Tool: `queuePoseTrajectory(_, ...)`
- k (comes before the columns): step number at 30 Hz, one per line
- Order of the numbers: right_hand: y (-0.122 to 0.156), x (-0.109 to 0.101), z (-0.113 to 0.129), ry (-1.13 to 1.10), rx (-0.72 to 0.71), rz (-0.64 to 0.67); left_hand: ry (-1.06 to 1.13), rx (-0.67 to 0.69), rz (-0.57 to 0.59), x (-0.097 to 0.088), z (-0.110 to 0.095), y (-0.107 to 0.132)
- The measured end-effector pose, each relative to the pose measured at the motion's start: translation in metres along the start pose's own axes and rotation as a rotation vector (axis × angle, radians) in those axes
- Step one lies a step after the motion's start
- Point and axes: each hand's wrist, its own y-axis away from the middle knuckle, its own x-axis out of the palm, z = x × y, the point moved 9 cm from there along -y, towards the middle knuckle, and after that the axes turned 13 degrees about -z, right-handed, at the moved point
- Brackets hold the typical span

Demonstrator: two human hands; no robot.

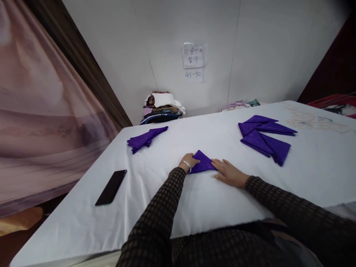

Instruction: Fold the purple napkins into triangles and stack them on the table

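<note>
Fingers [220, 162] of the right hand [232, 174] lie straight and slightly spread, released, their tips resting at the right corner of a folded purple cloth [202, 161]. The left hand [189, 160] is at the cloth's left edge, thumb laid toward its middle; whether its fingers pinch the fabric, I cannot tell. The cloth has a faint sheen and a flat, roughly triangular shape, its peak pointing to the far side, and it sits between the 2 hands on a smooth white tablecloth [150, 200] with soft creases. Both sleeves [162, 204] are dark, sheer and checked; a silvery bracelet [189, 168] circles the left wrist. Farther off on the left lies a narrow folded purple bundle [144, 140], and on the right are broader purple shapes [257, 142] with sharp points and crisp folded edges. A glossy black phone [111, 188], flat and rectangular, lies at the near left.
</note>
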Motion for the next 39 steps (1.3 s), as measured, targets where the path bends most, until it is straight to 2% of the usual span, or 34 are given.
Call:
queuePoseTrajectory(3,-0.006,-0.007,-0.007,-0.169,0.08,-0.039,0.101,0.033,0.05,-0.007,-0.006,0.006)
queuePoseTrajectory(7,-0.025,-0.018,-0.019,-0.52,0.236,-0.141,0.224,0.108,0.092,-0.02,-0.023,0.018)
queuePoseTrajectory(11,-0.054,-0.018,-0.016,-0.826,0.33,-0.059,0.266,0.206,0.06,-0.041,-0.043,0.021)
queuePoseTrajectory(13,-0.068,-0.025,-0.016,-0.796,0.337,-0.06,0.194,0.316,-0.048,-0.057,-0.054,0.019)
queuePoseTrajectory(14,-0.075,-0.033,-0.019,-0.732,0.333,-0.107,0.132,0.375,-0.122,-0.066,-0.059,0.019)
queuePoseTrajectory(17,-0.089,-0.07,-0.026,-0.41,0.228,-0.383,-0.038,0.555,-0.326,-0.081,-0.071,0.022)
queuePoseTrajectory(19,-0.087,-0.085,-0.019,-0.166,0.059,-0.518,-0.103,0.708,-0.373,-0.073,-0.077,0.033)
queuePoseTrajectory(20,-0.083,-0.085,-0.013,-0.069,-0.041,-0.539,-0.129,0.785,-0.368,-0.063,-0.077,0.04)
queuePoseTrajectory(23,-0.06,-0.063,0.001,0.074,-0.291,-0.462,-0.197,0.946,-0.27,-0.023,-0.068,0.067)
queuePoseTrajectory(25,-0.04,-0.045,0.004,0.088,-0.384,-0.39,-0.207,1.001,-0.186,0.001,-0.058,0.086)
queuePoseTrajectory(28,-0.018,-0.031,0.003,0.075,-0.411,-0.347,-0.151,1.0,-0.08,0.017,-0.048,0.107)
queuePoseTrajectory(33,-0.01,-0.028,-0.007,-0.003,-0.332,-0.321,-0.049,0.911,0.03,0.01,-0.044,0.115)
queuePoseTrajectory(35,-0.01,-0.026,-0.011,-0.051,-0.282,-0.292,-0.028,0.852,0.001,0.003,-0.039,0.111)
queuePoseTrajectory(39,-0.006,-0.024,-0.019,-0.159,-0.19,-0.269,0.006,0.694,-0.151,-0.015,-0.017,0.096)
